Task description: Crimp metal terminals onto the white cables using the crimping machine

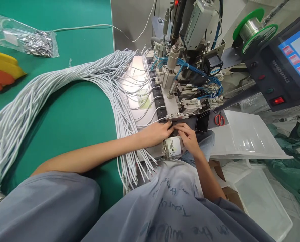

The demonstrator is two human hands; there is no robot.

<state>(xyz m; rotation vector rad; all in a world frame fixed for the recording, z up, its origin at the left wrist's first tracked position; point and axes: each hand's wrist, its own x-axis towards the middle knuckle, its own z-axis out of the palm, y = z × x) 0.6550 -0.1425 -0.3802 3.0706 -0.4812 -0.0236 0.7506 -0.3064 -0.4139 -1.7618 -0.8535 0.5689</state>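
My left hand [160, 133] reaches across the cables to the near end of a row of black holders [159, 101] on the machine. Its thumb and fingers are pinched together. Opposite it, my right hand [188, 137] has its fingertips closed together, almost touching the left ones. Whatever lies between the fingertips is too small and covered to name. Just below both hands sits a clear bag with a white label [173, 147]. White cables [123, 114] fan out beside my left forearm, several with their ends in the holders.
The machine [168, 80] with blue air tubes stands ahead. To the right are a solder wire spool [251, 29], a control screen [297, 55], red scissors [219, 120] and a black phone [202, 121]. A bag of metal parts [37, 43] lies on the green mat [71, 111].
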